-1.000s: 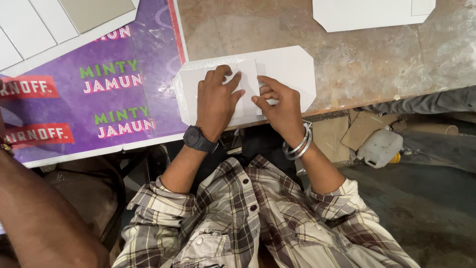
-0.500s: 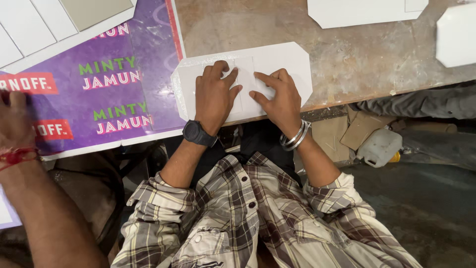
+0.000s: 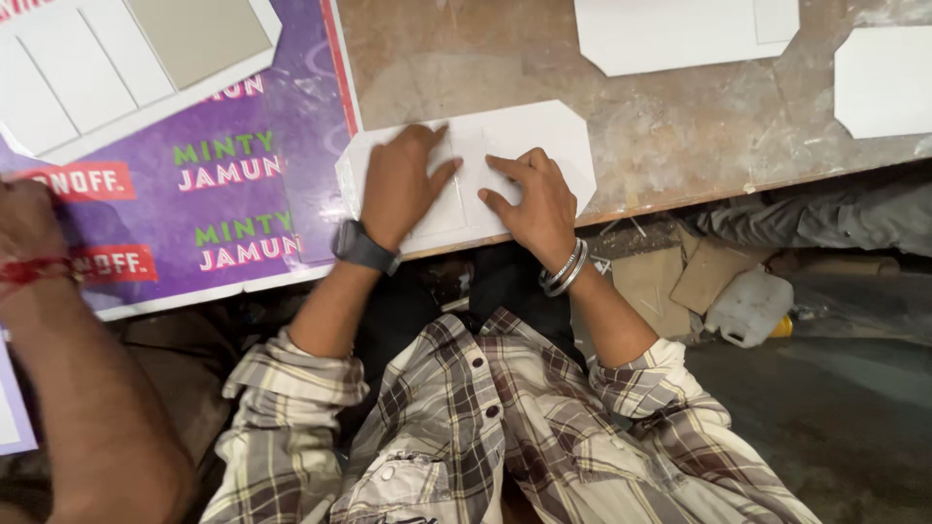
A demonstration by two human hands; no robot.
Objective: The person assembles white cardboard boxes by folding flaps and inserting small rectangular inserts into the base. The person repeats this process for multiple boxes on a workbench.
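Observation:
A white die-cut card blank [image 3: 549, 136] with clipped corners lies at the near edge of a worn brown table [image 3: 680, 136]. My left hand [image 3: 398, 184], with a black watch on its wrist, lies palm down on the card's left half. My right hand [image 3: 534, 199], with metal bangles on its wrist, presses the card's middle with spread fingers. The two hands are close together along a crease line. Neither hand grips anything.
A purple printed sheet [image 3: 233, 194] lies to the left, with a white and grey cut sheet [image 3: 97, 87] on it. More white blanks [image 3: 680, 34] [image 3: 883, 82] lie at the table's far side. Another person's forearm [image 3: 58, 320] reaches in at left. A plastic jug [image 3: 748, 306] and cardboard scraps [image 3: 699, 277] lie on the floor.
My hands have shifted slightly on the card and stay pressed on it. The other person's arm has come further into view at the left.

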